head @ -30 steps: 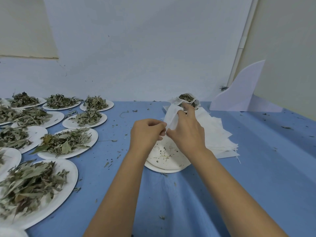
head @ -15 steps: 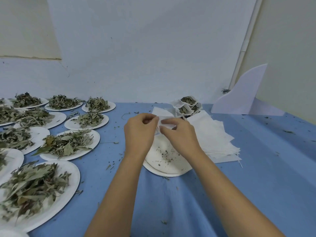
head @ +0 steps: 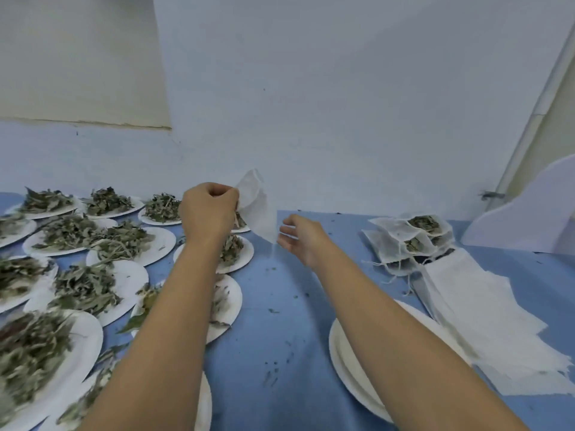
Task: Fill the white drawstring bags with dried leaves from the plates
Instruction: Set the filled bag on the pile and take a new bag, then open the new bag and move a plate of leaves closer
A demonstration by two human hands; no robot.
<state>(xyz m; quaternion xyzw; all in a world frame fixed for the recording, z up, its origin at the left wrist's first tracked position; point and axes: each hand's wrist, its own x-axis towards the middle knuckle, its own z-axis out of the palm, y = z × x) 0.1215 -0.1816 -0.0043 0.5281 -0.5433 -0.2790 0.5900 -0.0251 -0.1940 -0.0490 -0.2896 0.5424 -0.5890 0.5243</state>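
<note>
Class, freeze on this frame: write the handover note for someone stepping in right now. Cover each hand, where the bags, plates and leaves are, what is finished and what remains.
Left hand: closed on an empty white bag, held up over the plates.
Right hand: open, empty, just beside the bag's lower corner.
Plates of dried leaves: spread across the left of the blue table.
Filled bags: piled at the far right.
Flat empty bags: stacked on the right, beside empty plates.
Done: a few bags filled.
Left: fill the held bag, then work through the stack.

left hand: carried empty bag leftward over leaf plates | right hand: released bag, fingers now loose
</note>
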